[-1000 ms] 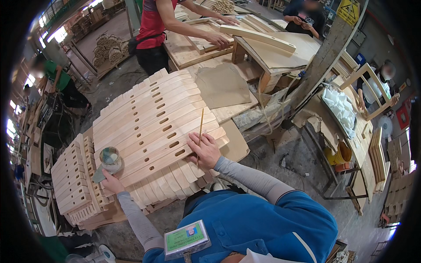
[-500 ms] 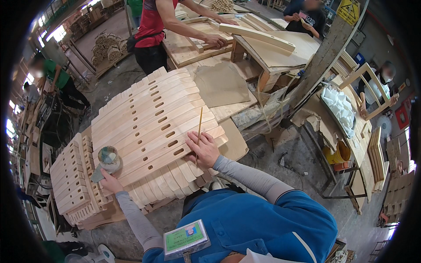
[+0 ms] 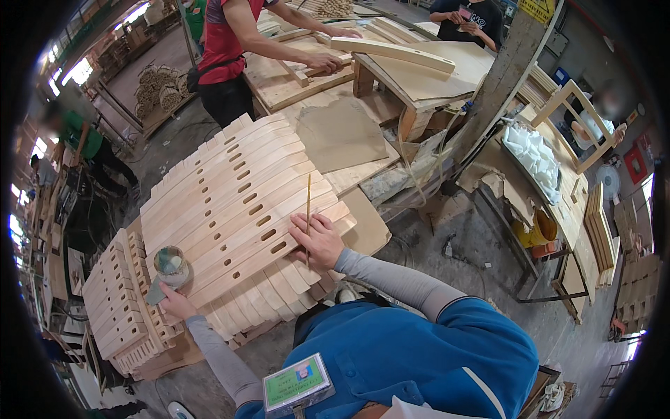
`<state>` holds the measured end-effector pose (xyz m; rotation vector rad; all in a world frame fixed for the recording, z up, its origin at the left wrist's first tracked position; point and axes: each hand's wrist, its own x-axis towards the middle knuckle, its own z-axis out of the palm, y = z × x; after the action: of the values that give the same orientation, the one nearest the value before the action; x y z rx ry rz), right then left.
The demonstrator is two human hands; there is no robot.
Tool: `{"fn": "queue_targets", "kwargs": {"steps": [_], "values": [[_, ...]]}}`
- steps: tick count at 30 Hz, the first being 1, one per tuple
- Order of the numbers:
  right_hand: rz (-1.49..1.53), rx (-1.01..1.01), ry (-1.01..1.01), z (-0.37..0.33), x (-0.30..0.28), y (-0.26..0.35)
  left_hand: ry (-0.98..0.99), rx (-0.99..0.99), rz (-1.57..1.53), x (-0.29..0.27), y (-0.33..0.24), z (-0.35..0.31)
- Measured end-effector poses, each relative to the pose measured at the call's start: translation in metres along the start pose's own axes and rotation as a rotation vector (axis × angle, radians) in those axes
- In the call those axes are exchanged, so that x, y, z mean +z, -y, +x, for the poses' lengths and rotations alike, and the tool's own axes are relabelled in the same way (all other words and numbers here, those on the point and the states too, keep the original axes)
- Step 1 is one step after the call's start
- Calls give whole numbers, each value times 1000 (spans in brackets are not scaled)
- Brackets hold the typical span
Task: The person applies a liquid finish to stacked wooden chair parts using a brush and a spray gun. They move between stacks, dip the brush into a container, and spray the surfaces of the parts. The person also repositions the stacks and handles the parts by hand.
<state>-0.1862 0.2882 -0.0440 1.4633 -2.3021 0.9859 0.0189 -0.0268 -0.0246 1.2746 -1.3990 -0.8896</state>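
Observation:
Pale wooden slats with rows of oval slots lie side by side in front of me. My right hand is at the right end of the nearest slat, its fingers bent round a thin yellowish stick that points up; its kind is unclear. My left hand is closed on a flat grey-green piece, perhaps sandpaper, by the slats' left end. Just beyond those fingers a clear jar with whitish contents stands on the slats.
More slotted slats are stacked at the left, and others lie under the front ones. Across from me a co-worker in red handles a wooden frame at a table. A post rises at the right, near a yellow bucket.
The whole view has shifted slightly. My right hand still holds the stick, which now stands a little straighter. My left hand stays beside the jar with the grey-green piece.

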Motion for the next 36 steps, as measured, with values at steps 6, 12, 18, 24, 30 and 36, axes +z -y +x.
{"fn": "queue_targets", "kwargs": {"steps": [6, 12, 18, 24, 30, 36], "values": [[17, -2, 7, -1, -1, -1, -20, 50, -86, 0, -4, -11], [20, 13, 28, -1, 2, 1, 18, 32, -72, -4, 10, -3], [-36, 18, 21, -5, 9, 13, 9, 125, 62, -13, 25, 14], [-51, 18, 10, -11, 17, 17, 30, 29, -85, -15, 15, 4], [-58, 21, 32, -11, 15, 27, 20, 7, -60, -23, 23, 5], [-130, 16, 29, -24, 22, 34, 3, 125, 188, -32, 35, 3]]}}
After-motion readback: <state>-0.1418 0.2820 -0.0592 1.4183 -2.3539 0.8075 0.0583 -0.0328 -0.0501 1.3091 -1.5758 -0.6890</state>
